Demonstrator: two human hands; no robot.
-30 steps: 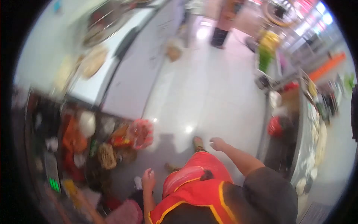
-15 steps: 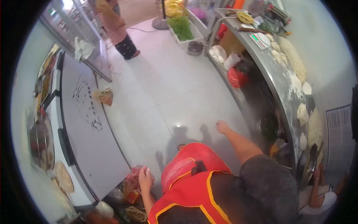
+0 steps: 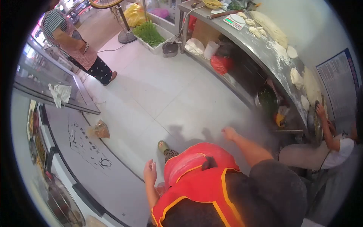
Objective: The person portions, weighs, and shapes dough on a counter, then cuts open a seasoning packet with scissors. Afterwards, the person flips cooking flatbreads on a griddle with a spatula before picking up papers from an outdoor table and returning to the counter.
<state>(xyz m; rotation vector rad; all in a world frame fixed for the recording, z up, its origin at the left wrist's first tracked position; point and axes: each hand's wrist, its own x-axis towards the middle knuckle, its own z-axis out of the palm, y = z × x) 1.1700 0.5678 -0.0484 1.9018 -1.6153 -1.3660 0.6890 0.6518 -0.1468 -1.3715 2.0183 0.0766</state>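
Observation:
My left hand hangs at the left of my red apron, fingers loosely bent and a little apart, with nothing seen in it. White powder shows on its fingertips. My right hand is held out over the floor, right of the apron's top edge; its fingers are curled in and nothing shows in them. Neither hand touches anything. One green shoe of mine is on the floor between them.
A steel counter with dough and a scale curves along the right, where a co-worker holds a metal bowl. Another person stands upper left. A bag lies beside the gray cabinet; greens fill a white crate.
The view has swung round to the right, bringing more of the counter and the co-worker into sight. The standing person and the bag have shifted left in view. Both hands remain without any seen object.

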